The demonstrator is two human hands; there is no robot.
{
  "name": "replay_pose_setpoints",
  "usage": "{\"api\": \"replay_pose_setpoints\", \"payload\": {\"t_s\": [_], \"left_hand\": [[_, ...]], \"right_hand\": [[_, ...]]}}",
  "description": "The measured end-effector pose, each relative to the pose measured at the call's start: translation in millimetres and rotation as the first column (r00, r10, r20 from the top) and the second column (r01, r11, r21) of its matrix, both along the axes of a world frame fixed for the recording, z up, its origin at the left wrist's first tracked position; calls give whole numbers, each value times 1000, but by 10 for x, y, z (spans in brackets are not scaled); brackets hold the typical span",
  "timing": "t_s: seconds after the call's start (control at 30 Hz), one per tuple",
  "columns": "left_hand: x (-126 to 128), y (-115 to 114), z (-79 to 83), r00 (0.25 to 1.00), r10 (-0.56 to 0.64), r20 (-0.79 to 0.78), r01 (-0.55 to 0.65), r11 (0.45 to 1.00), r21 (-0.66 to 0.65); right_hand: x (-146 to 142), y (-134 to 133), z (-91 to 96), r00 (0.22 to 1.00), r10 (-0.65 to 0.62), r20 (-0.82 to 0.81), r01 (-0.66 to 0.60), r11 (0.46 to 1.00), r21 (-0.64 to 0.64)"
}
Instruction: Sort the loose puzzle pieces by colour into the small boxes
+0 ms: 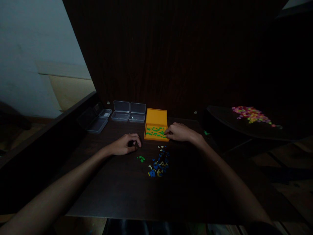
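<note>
An open orange box point(156, 117) lies at the middle of the dark table point(114, 192), its lid tipped back and its tray partly filled with small green pieces point(155, 131). My right hand point(179, 132) rests at the tray's right edge, fingers curled, fingertips touching the tray. My left hand point(126, 144) lies left of the box, fingers curled in a loose fist; what it holds, if anything, is hidden. In front of the box lie a small green cluster point(141, 159) and a heap of blue, yellow and white pieces point(158, 163).
Two clear plastic cases point(128, 111) stand open behind the left hand, two more point(97, 124) at the table's left edge. A dark round surface on the right carries a pile of pink and yellow pieces point(251, 115). One green piece point(206, 133) lies beside it.
</note>
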State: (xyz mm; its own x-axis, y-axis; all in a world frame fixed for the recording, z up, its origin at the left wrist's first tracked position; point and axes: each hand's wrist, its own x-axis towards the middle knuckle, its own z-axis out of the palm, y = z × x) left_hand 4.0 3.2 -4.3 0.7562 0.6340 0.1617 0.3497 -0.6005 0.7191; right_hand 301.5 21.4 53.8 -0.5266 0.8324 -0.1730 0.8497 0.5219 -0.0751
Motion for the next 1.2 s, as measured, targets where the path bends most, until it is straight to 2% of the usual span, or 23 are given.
{"api": "replay_pose_setpoints", "payload": {"t_s": [0.3,0.53,0.7,1.0,1.2], "left_hand": [[-3,4,-9,1000,-5,7,5,1000,13],[-23,-7,34,999,-26,-22,26,1000,6],[-21,-23,79,999,-33,-31,33,999,0],[-36,-8,81,996,-66,-59,67,998,22],[-36,-9,99,991,-111,-71,114,993,38]], "right_hand": [[0,34,-16,997,63,52,-62,998,-24],[8,29,-9,997,34,74,-38,998,49],[-24,32,-67,994,32,101,-36,999,29],[-15,8,-37,997,33,76,-36,999,41],[-13,26,-78,996,49,76,-50,999,4]]}}
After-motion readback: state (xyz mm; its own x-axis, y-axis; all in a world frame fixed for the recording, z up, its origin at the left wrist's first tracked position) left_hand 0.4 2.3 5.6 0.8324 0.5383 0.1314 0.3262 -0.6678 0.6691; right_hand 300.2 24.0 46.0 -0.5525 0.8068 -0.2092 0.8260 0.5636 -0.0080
